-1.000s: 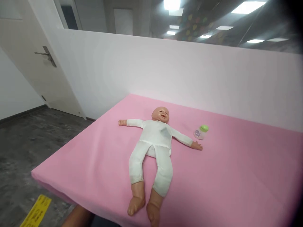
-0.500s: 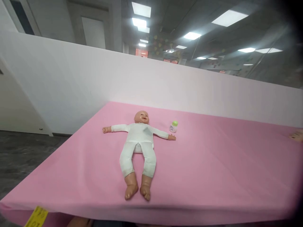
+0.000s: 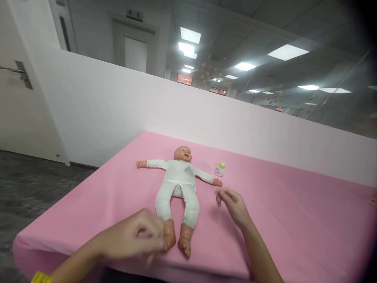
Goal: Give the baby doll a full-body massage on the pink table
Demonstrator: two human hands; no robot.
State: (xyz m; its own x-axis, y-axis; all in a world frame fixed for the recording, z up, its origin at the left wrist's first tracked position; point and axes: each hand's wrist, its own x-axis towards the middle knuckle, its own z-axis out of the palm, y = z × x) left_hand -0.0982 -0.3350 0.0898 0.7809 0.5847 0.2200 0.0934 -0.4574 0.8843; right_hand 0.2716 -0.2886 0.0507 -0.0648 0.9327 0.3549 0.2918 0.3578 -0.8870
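Observation:
A baby doll (image 3: pixel 179 173) in a white suit lies on its back on a pink-covered table (image 3: pixel 279 220), arms spread wide, bare feet towards me. My left hand (image 3: pixel 135 236), blurred by motion, hangs over the near edge beside the doll's feet and overlaps one foot; its fingers are curled in, with no object visible in them. Just below the doll's outstretched right-side hand hovers my right hand (image 3: pixel 232 202), fingers loosely bent and apart, holding nothing. Beyond it stands a small clear jar with a green lid (image 3: pixel 220 169).
A low white wall (image 3: pixel 220 122) runs along the back of the table, with glass above it. To the left is a door (image 3: pixel 26 102) with a metal handle. Something blurred and skin-coloured (image 3: pixel 373 199) shows at the far right edge. A yellow band (image 3: pixel 41 277) sits at my left wrist.
Both my hands have come up into view over the near part of the table. My view has tilted and shifted. The doll and the jar keep their places on the table.

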